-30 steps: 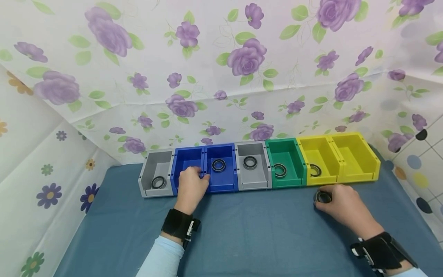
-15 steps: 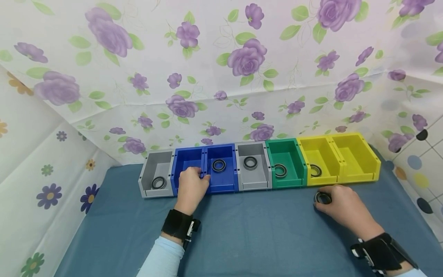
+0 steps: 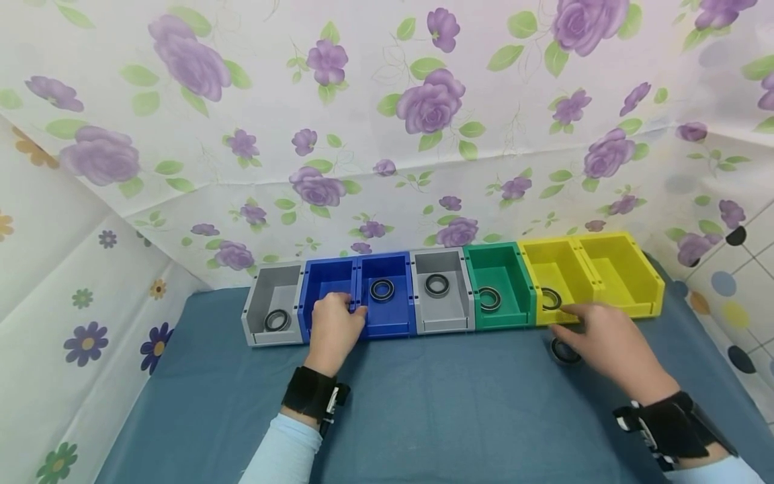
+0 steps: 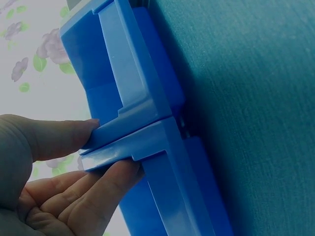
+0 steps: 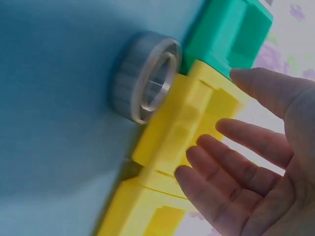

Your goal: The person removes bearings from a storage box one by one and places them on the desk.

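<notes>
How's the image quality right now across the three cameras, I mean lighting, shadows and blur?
Head view: bright, with soft shadow on the blue cloth near the right hand, which looks slightly blurred; left wrist view: dimmer, the blue bins fairly crisp, a dark shadow along them; right wrist view: also dim, the bearing smeared by blur.

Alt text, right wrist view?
Right hand, grip open and empty, near two yellow bins. A blurred metal ring lies untouched on blue cloth in front; a green bin adjoins the yellow ones.
</notes>
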### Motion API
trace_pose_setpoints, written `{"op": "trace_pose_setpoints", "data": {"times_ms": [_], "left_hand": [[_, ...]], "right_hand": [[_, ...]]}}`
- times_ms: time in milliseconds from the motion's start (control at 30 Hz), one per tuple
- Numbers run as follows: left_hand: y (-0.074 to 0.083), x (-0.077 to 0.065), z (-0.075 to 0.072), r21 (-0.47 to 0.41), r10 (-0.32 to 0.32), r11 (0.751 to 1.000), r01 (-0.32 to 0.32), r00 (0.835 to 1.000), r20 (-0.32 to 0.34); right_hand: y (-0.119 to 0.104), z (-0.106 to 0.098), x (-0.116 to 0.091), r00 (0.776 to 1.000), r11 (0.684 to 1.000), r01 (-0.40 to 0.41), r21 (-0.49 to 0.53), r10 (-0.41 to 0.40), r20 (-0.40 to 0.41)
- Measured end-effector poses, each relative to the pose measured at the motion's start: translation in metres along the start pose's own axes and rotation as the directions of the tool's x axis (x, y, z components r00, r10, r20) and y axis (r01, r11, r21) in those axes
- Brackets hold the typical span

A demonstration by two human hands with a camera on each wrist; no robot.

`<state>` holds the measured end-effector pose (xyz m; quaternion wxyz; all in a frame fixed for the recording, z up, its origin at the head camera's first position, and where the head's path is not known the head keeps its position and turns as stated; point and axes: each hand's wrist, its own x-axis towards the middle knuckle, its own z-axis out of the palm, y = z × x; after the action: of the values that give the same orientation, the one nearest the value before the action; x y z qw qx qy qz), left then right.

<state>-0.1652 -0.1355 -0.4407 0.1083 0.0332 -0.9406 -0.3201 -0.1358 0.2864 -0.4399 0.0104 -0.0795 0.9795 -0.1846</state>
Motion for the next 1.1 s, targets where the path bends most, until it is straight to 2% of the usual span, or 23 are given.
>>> {"op": "trace_pose_setpoints", "data": {"times_ms": [200,300,600,1100], "left_hand": [[0.000,0.000,-0.001,-0.002,-0.008,1.000,0.008,1.000,0.008],[0.000,-0.001,-0.001,-0.001,-0.015,1.000,0.015,1.000,0.007],[-0.001,-0.001,0.001,-0.002,-0.015,1.000,0.015,1.000,0.006],[-0.001,-0.001,0.001,0.000,-0.016,1.000,0.016,1.000,0.008]], "right_hand": [[-0.003,-0.013,0.012,0.992,0.999,0.049,0.001,-0.048,-0.114],[-0.003,-0.015,0.018,0.991,0.998,0.055,0.005,-0.054,-0.121],[-0.001,-0.012,0.036,0.994,0.999,0.052,0.002,-0.052,-0.093],[0.004,-0.009,0.056,0.998,0.998,0.058,-0.011,-0.057,0.020]]}}
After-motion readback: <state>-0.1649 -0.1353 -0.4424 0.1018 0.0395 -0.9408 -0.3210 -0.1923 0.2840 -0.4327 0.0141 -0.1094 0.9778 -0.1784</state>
